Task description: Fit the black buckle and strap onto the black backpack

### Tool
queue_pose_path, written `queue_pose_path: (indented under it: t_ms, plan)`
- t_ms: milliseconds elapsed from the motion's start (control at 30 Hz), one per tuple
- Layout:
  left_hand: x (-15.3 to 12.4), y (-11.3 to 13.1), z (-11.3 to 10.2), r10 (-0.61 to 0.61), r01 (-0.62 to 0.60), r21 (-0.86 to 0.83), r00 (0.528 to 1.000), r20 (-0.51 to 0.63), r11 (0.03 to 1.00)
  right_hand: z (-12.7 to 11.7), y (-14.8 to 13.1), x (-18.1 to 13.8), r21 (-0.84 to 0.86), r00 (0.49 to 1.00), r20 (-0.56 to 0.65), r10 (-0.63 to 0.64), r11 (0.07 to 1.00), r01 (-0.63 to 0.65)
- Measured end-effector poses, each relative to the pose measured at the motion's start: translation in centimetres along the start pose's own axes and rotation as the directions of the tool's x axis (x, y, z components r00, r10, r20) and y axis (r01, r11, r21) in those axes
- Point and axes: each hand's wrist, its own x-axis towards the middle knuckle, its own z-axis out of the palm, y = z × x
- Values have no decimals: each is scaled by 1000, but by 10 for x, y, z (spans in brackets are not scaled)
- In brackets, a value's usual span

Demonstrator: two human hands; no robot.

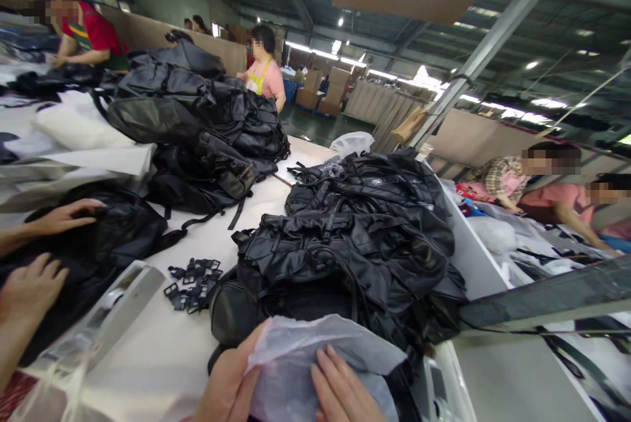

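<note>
At the bottom centre, my left hand (231,376) pinches the left edge of a thin, whitish, translucent sheet (296,356), which could be plastic or tissue paper. My right hand (341,388) lies on the same sheet with its fingers stretched out flat; its thumb is hidden. Just beyond the sheet, a pile of black backpacks (340,257) rises from the pale table (197,350). Part of a black bag also shows under the sheet's right side.
Several black plastic buckles (192,284) lie left of the pile. A co-worker's hands (37,284) work on a black bag (108,231) at the left. More backpacks (197,100) are heaped behind. A slanted metal post (488,47) and a white partition (463,244) stand at the right.
</note>
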Motion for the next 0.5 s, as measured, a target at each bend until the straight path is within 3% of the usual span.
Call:
queue_pose_path:
  t_ms: [67, 133, 233, 333, 433, 500]
  plan:
    - [-3, -7, 5, 4, -4, 11, 1000, -1, 1000, 4, 2, 11, -76, 998, -11, -60, 995, 59]
    - [-1, -10, 9, -54, 54, -5, 997, 59, 999, 6, 2, 23, -157, 999, -4, -42, 987, 41]
    - [8, -8, 7, -96, 101, -19, 978, 188, 995, 8, 1, 34, -209, 998, 61, 19, 978, -6]
    - [23, 0, -8, -5, 11, -31, 981, 194, 999, 8, 3, 41, -157, 969, 191, 155, 979, -126]
    - [45, 16, -22, 180, -181, 21, 983, 42, 983, 4, 7, 55, -80, 849, 412, 330, 942, -327]
    - [63, 31, -24, 329, -338, 103, 940, 94, 935, -2, 12, 70, -40, 730, 566, 383, 897, -440]
